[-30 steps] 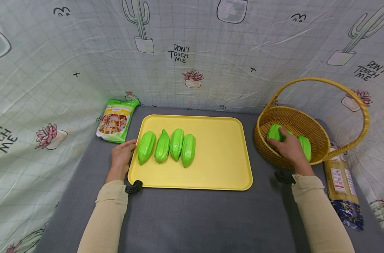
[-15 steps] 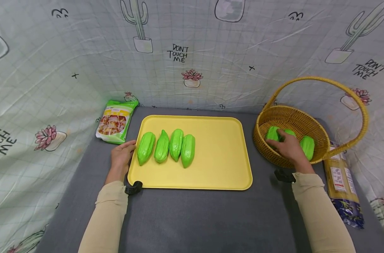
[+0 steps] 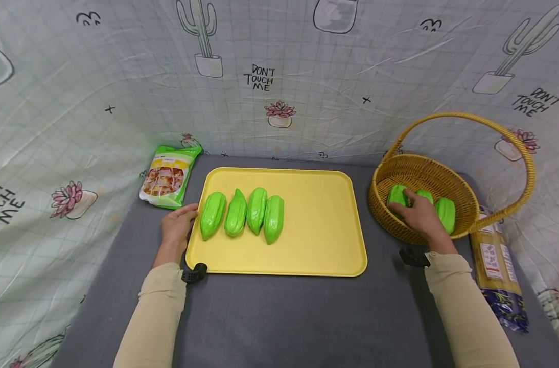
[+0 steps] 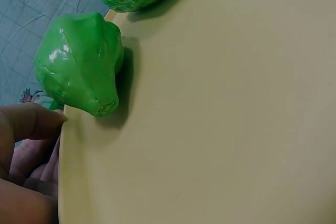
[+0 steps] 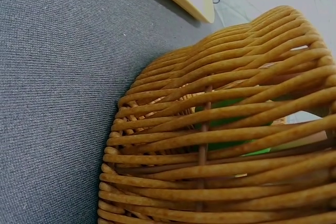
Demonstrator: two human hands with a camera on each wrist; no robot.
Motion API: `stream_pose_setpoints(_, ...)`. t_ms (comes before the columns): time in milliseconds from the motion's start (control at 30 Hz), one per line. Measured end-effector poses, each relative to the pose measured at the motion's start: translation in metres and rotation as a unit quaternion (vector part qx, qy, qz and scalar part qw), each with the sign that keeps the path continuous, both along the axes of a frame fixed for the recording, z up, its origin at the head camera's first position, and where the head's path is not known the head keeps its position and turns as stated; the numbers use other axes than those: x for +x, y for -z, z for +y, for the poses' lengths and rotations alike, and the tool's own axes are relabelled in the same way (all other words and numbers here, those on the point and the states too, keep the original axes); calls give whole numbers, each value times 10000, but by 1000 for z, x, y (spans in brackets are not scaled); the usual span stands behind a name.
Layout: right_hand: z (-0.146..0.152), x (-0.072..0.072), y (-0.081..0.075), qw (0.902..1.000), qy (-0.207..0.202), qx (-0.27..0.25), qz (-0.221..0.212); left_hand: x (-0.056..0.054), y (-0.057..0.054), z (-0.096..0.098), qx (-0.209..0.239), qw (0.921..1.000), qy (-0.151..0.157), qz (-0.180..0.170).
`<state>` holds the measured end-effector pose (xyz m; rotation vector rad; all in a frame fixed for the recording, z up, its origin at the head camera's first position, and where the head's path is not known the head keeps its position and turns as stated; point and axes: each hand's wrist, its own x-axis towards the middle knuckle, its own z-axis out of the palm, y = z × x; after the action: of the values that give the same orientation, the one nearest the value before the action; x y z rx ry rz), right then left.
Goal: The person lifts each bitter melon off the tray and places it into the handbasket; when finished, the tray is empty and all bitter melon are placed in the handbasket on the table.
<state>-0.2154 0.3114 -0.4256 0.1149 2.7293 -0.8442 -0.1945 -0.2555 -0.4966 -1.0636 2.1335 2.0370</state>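
Observation:
On the yellow tray [image 3: 316,225], several green star fruits lie side by side in the left half; the leftmost star fruit [image 3: 212,216] also shows in the left wrist view. My left hand [image 3: 176,230] rests at the tray's left rim, its fingers touching the outer edge. My right hand [image 3: 423,217] reaches into the wicker basket [image 3: 394,232] and grips a star fruit [image 3: 397,194] at its left side. Two more star fruits sit beside it, one partly behind the hand, the other star fruit [image 3: 446,214] to the right. The right wrist view shows mostly the basket's woven wall.
A green and white food bag [image 3: 167,176] stands beyond the left hand. Right of the basket lies a long noodle packet [image 3: 497,271]. The basket handle [image 3: 463,115] arches over the basket. A patterned curtain [image 3: 325,92] hangs behind the grey tabletop [image 3: 279,317].
The right hand stays in the basket on the same star fruit, and the right-hand star fruit has shifted slightly. The left hand and tray have not visibly moved.

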Motion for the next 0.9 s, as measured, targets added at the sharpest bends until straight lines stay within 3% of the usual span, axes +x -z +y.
stream_pose_setpoints(333, -3, 7, -7, 9999, -84, 64, 84, 2, -3, 0, 25, 10000, 72, 6)
stream_pose_setpoints(567, -4, 15, -18, 9977, -277, 80, 622, 1, -1, -2, 0, 10000, 76, 17)
stream_pose_setpoints(900, -22, 26, -32, 9877, -126, -359, 1517, 2, -3, -1, 32, 10000, 33, 44)
